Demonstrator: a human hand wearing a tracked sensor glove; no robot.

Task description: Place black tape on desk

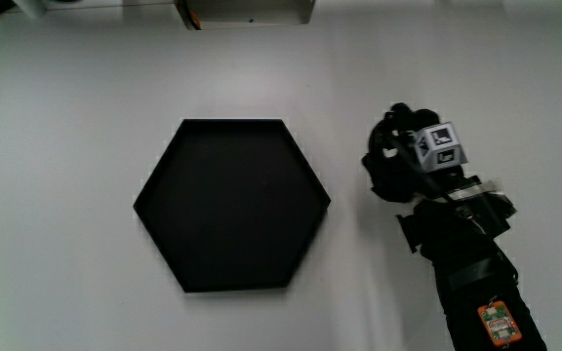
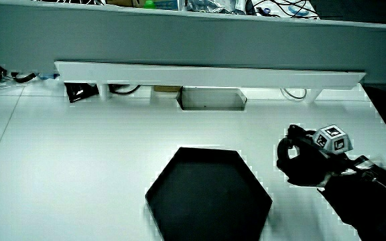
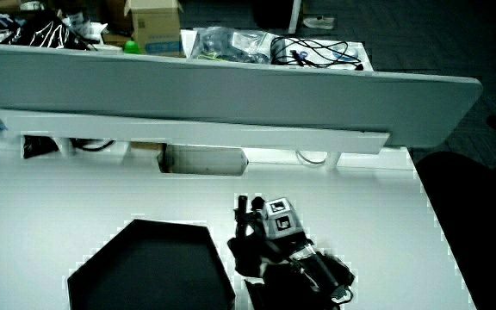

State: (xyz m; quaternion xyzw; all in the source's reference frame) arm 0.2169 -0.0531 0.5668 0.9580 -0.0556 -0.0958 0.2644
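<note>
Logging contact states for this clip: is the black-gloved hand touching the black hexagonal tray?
Apart. The main view shows a strip of bare white table between the black-gloved hand and the black hexagonal tray; the hand is beside the tray.

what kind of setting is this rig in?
Likely an office or lab workstation: a white desk against a low partition, cables and a cardboard box piled past it. On the desk, a black hexagonal tray beside the hand.
</note>
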